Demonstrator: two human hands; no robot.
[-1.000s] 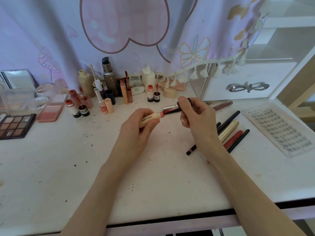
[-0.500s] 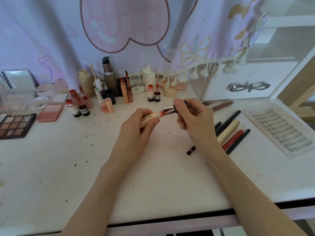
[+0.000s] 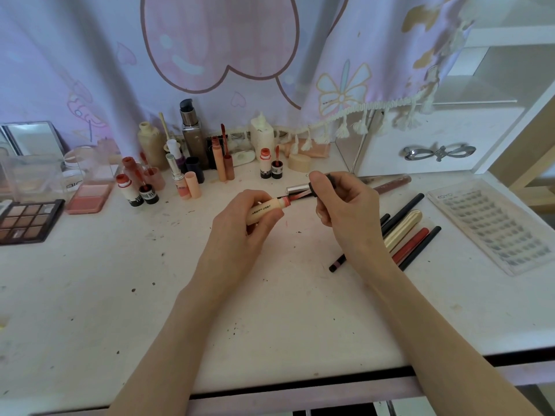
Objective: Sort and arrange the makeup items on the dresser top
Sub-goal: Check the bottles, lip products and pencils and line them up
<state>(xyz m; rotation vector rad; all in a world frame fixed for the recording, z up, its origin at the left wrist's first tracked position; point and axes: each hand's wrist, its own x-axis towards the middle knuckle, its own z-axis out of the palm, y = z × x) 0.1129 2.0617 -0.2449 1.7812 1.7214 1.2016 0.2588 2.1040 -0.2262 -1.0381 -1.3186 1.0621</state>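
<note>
Cream plastic, smooth and cylindrical, with small dark lettering along its side: that is the lip gloss tube I see gripped in the left hand just above the middle of the white table. Its coral neck points toward 2 o'clock. The right hand pinches the applicator cap, a shiny silver collar with a dark top. The red wand below it reaches the tube's mouth, though I cannot tell how far it has gone in. Both hands are curled, each clamped on its own part, knuckles close but not touching. Both forearms rise from the bottom edge, bare.

The tabletop is matte, scuffed and speckled with dark flecks. At 3 o'clock from the hands lies a fan of slim pencils, black, red and one metallic gold; their near ends are hidden under the right wrist. Further out at 3 o'clock sits a clear flat lash tray with rows of fine dark lashes. At 9 o'clock lies a brown eyeshadow palette, cut off by the frame edge, with a pink blush compact beside it. At 12 o'clock stands a crowd of bottles and open lip tubes; their labels are too small to read. A lilac printed cloth with a tasselled hem hangs behind.
</note>
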